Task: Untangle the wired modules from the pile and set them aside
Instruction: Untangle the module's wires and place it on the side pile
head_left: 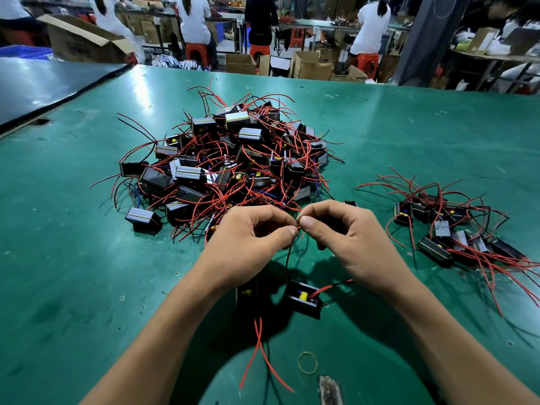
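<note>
A big tangled pile of black modules with red wires (pixel 228 159) lies on the green table (pixel 73 258), just beyond my hands. My left hand (pixel 251 238) and my right hand (pixel 342 232) meet at the fingertips, both pinching a thin red wire (pixel 287 258). That wire runs down to a black module with a yellow part (pixel 304 299) below my hands. A second black module (pixel 247 293) sits partly hidden under my left wrist, with red wires (pixel 257 352) trailing toward me.
A smaller group of separated modules (pixel 450 232) lies at the right. A yellow rubber band (pixel 307 363) rests near the table's front edge. People sit at benches among cardboard boxes (pixel 84 39) beyond the far edge.
</note>
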Motion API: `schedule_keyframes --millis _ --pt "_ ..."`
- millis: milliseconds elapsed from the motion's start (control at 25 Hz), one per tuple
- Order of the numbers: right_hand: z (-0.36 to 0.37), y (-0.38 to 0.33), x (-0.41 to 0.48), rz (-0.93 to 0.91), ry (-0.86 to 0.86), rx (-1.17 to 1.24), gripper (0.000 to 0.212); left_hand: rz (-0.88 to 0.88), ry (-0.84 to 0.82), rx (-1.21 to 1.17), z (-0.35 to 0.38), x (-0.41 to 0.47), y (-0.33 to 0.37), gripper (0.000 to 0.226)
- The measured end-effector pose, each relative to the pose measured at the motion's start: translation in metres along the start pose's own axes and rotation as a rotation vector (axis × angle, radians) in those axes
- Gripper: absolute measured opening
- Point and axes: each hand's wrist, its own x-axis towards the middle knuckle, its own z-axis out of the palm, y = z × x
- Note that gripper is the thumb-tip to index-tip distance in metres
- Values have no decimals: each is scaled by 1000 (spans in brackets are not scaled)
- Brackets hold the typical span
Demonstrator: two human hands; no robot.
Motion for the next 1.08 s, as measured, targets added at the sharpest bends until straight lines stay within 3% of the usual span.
schedule_keyframes --millis 560,760,1080 --pt "4 6 -1 -50 44 38 9 17 -34 40 2 0 -3 7" --pt "-2 6 -2 -314 83 -239 10 5 -33 22 2 2 -6 7" --pt "-1 14 -1 -493 122 -402 8 -6 -49 -5 0 2 -7 8"
